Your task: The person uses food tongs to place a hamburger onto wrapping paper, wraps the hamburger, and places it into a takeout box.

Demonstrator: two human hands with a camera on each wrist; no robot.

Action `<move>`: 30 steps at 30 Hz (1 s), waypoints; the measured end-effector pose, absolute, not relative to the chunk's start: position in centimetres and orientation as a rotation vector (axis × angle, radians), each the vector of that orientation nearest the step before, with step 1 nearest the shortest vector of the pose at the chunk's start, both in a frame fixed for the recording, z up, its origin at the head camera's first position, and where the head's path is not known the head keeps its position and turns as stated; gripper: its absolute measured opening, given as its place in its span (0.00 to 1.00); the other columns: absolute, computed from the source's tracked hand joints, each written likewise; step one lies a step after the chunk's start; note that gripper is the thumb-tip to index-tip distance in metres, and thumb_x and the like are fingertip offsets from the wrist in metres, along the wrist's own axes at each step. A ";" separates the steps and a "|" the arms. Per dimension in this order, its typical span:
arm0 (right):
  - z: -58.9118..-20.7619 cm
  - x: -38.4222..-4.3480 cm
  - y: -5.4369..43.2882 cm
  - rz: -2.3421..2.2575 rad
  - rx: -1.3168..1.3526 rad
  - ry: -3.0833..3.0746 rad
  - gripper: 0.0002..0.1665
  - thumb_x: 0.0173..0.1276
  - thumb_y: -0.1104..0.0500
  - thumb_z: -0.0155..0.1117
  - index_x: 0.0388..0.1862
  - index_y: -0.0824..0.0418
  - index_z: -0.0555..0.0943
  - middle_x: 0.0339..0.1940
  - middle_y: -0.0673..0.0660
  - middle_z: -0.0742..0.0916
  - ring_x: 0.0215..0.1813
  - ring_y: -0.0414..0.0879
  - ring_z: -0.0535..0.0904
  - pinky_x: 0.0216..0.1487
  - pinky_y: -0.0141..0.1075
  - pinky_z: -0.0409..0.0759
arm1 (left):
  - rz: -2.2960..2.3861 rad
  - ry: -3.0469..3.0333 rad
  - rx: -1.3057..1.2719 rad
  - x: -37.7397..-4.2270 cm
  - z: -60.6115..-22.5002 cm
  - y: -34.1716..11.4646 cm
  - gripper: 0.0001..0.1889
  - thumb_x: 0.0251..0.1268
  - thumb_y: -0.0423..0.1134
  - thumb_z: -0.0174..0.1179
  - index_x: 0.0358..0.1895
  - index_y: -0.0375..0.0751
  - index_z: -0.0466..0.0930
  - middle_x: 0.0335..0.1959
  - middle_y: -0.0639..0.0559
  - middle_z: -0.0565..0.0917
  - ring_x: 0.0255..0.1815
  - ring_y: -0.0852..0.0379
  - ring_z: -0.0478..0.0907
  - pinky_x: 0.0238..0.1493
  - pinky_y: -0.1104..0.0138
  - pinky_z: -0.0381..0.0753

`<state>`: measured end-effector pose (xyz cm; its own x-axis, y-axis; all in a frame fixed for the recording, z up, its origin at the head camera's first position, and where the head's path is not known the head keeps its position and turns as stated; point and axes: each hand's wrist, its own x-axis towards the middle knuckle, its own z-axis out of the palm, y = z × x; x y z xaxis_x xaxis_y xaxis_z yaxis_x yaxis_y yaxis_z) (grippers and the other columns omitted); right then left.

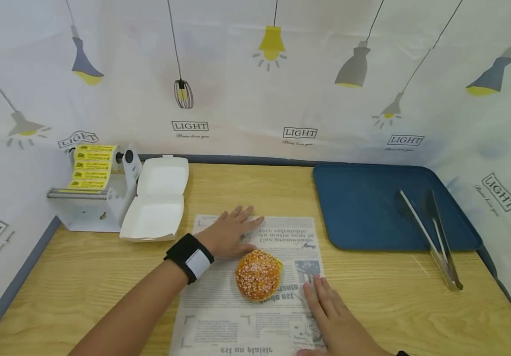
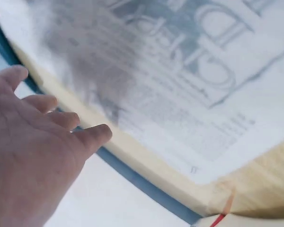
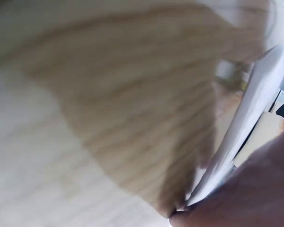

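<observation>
A bun topped with white grains (image 1: 259, 275), with a bit of yellow at its edge, sits on a sheet of newsprint-patterned paper (image 1: 220, 329). My left hand (image 1: 232, 233) rests spread on the paper's far left part, its thumb beside the bun. In the left wrist view that hand (image 2: 35, 142) has its fingers extended near the paper (image 2: 170, 118). On the paper's right edge lies my right hand (image 1: 340, 321), fingers straight, right of the bun. The right wrist view is blurred; part of the hand (image 3: 246, 198) shows by a white sheet edge.
An opened white takeaway box (image 1: 159, 198) stands at the back left beside a label dispenser (image 1: 93, 198) with a yellow roll. A blue tray (image 1: 358, 207) lies at the back right. Metal tongs (image 1: 440, 247) lie across its front edge onto the wooden table (image 1: 380, 282).
</observation>
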<state>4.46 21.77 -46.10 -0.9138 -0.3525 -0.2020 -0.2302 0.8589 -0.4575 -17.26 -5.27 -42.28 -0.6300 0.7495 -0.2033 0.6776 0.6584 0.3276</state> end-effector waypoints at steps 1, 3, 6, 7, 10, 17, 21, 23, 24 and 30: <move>-46.3 4.5 21.8 -0.606 -0.461 2.764 0.66 0.63 0.22 0.57 0.84 0.61 0.50 0.83 0.68 0.52 0.81 0.66 0.45 0.74 0.65 0.57 | 0.283 2.533 1.114 -17.1 -42.3 -5.1 0.40 0.73 0.57 0.59 0.82 0.52 0.54 0.83 0.40 0.46 0.83 0.36 0.41 0.78 0.39 0.45; -46.5 4.6 21.8 -0.544 -0.502 2.787 0.64 0.64 0.21 0.54 0.84 0.61 0.52 0.83 0.68 0.54 0.81 0.66 0.47 0.75 0.62 0.58 | 0.244 2.513 1.097 -16.9 -42.5 -5.1 0.39 0.74 0.56 0.59 0.82 0.53 0.55 0.83 0.41 0.47 0.83 0.37 0.40 0.78 0.38 0.44; -46.3 4.4 22.0 -0.551 -0.509 2.762 0.64 0.65 0.21 0.54 0.84 0.62 0.52 0.83 0.66 0.53 0.81 0.65 0.46 0.82 0.47 0.43 | 0.239 2.513 1.068 -16.5 -42.7 -5.2 0.38 0.74 0.55 0.59 0.82 0.53 0.55 0.84 0.41 0.46 0.83 0.38 0.39 0.78 0.39 0.41; -46.1 4.3 22.1 -0.560 -0.510 2.747 0.64 0.65 0.21 0.55 0.84 0.62 0.51 0.83 0.66 0.53 0.82 0.65 0.45 0.82 0.47 0.41 | 0.244 2.520 1.061 -16.4 -42.8 -5.3 0.38 0.74 0.55 0.58 0.82 0.53 0.55 0.84 0.41 0.45 0.83 0.38 0.38 0.78 0.39 0.41; -45.3 3.6 22.6 -0.627 -0.494 2.663 0.66 0.63 0.22 0.58 0.85 0.61 0.47 0.84 0.64 0.48 0.83 0.63 0.41 0.81 0.43 0.31 | 0.270 2.539 1.029 -16.1 -43.0 -5.4 0.38 0.75 0.54 0.57 0.82 0.52 0.53 0.84 0.40 0.44 0.83 0.38 0.37 0.78 0.38 0.39; -43.9 1.8 23.9 -0.622 -0.488 2.586 0.69 0.61 0.26 0.65 0.85 0.59 0.44 0.85 0.60 0.42 0.84 0.58 0.34 0.67 0.20 0.16 | 0.311 2.598 0.949 -15.3 -43.5 -5.5 0.38 0.77 0.55 0.54 0.83 0.49 0.51 0.83 0.38 0.43 0.83 0.35 0.36 0.76 0.34 0.38; -43.9 1.3 24.3 -0.594 -0.515 2.616 0.69 0.61 0.26 0.65 0.85 0.60 0.44 0.85 0.60 0.43 0.84 0.59 0.35 0.68 0.19 0.16 | 0.344 2.619 0.864 -14.3 -43.4 -5.4 0.38 0.78 0.53 0.54 0.83 0.46 0.51 0.83 0.36 0.42 0.82 0.34 0.35 0.76 0.33 0.38; -44.2 1.2 24.4 -0.567 -0.519 2.642 0.69 0.62 0.22 0.61 0.85 0.60 0.44 0.85 0.61 0.43 0.84 0.59 0.36 0.69 0.21 0.15 | 0.352 2.630 0.816 -13.8 -43.3 -5.3 0.38 0.78 0.53 0.55 0.83 0.45 0.51 0.83 0.35 0.42 0.82 0.34 0.35 0.75 0.32 0.38; -44.3 1.2 24.5 -0.556 -0.518 2.656 0.70 0.61 0.20 0.58 0.85 0.60 0.44 0.85 0.61 0.43 0.84 0.60 0.36 0.69 0.21 0.15 | 0.355 2.640 0.798 -13.5 -43.2 -5.3 0.38 0.77 0.53 0.55 0.82 0.44 0.52 0.83 0.35 0.43 0.82 0.33 0.35 0.75 0.32 0.39; -44.8 0.8 24.9 -0.535 -0.507 2.689 0.70 0.60 0.18 0.54 0.85 0.58 0.43 0.85 0.60 0.44 0.84 0.59 0.36 0.70 0.22 0.16 | 0.350 2.696 0.740 -12.4 -43.2 -5.1 0.39 0.77 0.53 0.55 0.82 0.40 0.53 0.82 0.32 0.45 0.82 0.31 0.39 0.73 0.29 0.43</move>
<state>0.81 24.93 -44.79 -0.8743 -0.4062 -0.2658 -0.2736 0.8646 -0.4214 -12.37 -5.09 -43.17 -0.8136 0.5292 -0.2409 0.4502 0.8355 0.3150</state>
